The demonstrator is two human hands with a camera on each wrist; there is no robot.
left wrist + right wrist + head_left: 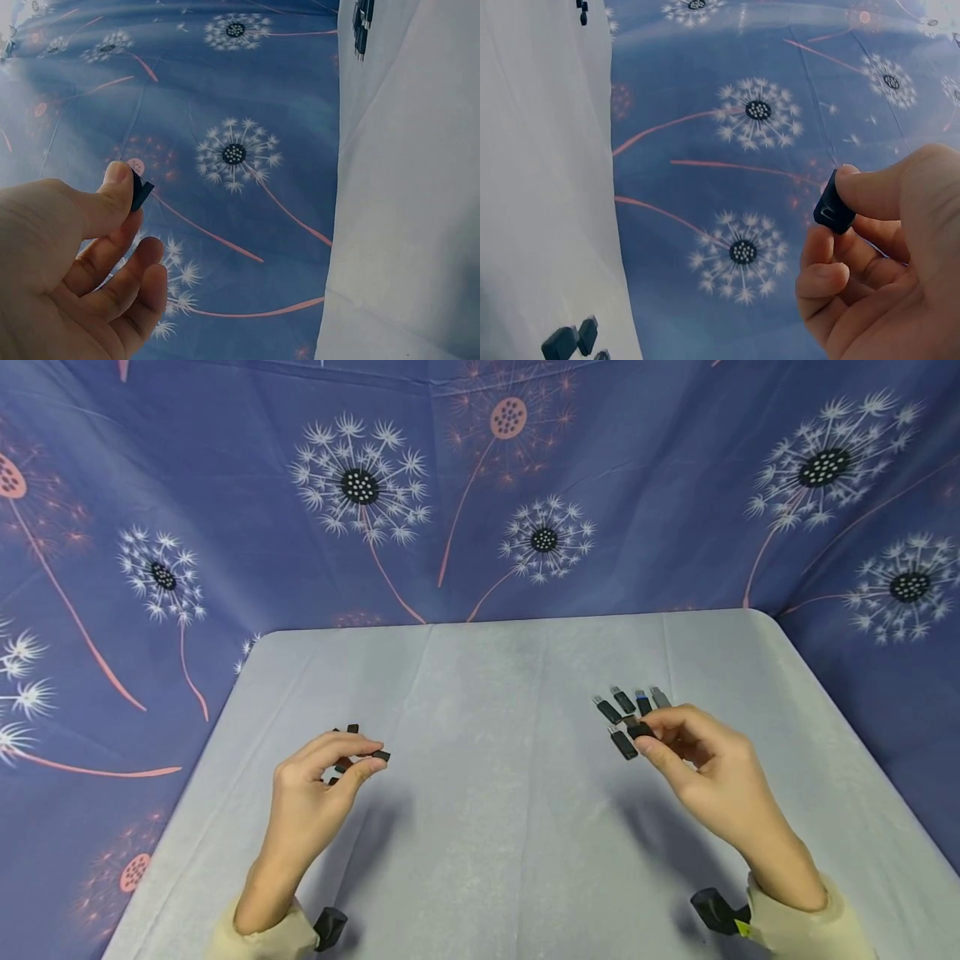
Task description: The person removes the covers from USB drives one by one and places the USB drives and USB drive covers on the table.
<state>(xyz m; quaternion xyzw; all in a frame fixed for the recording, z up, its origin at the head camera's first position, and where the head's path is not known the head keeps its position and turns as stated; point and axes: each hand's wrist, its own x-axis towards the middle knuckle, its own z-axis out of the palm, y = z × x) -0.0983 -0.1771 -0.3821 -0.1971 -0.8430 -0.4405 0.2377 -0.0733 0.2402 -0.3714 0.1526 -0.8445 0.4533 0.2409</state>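
My left hand (315,793) is raised over the left part of the table, thumb and forefinger pinching a small black piece (141,192), which looks like a cap. More small black pieces (352,728) lie behind that hand, partly hidden by it. On the right, my right hand (712,768) pinches a black USB stick (832,206) by its body; its plug points away to the upper left in the head view. Close to those fingertips lie several USB sticks (623,743) with bare metal plugs, one with a blue insert (643,702), one grey (660,697).
A pale grey cloth covers the table (480,827). Behind it and at its sides hangs a blue curtain (247,460) with a dandelion print. Black devices (330,928) sit at both wrists, beside cream sleeves (806,927).
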